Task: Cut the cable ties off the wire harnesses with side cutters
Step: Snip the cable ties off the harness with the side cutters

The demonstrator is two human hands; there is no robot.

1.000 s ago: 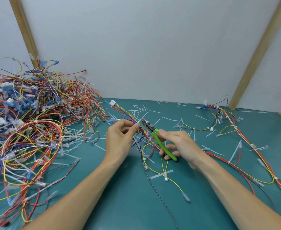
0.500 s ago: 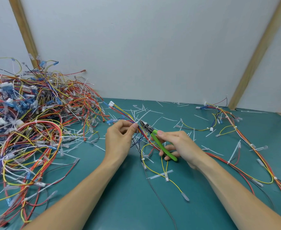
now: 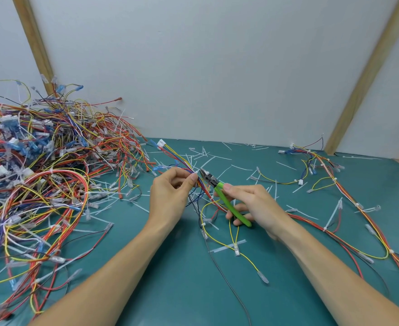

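1. Head view, hands: left hand [image 3: 170, 194] pinches the wire harness [image 3: 189, 169] between thumb and curled fingers, lifted just above the green mat [image 3: 170, 278]. Right hand [image 3: 252, 203] grips the green-handled side cutters [image 3: 219, 191], jaws slightly apart at a white cable tie [image 3: 197, 172] beside the left thumb.
2. Head view, surroundings: large pile of harnesses [image 3: 40, 172] lies at left; cut tie scraps [image 3: 215, 158] litter the mat.
3. Handling, judged: harness appears light and limp. Hold close beside the tie, keeping wires out of the blades.
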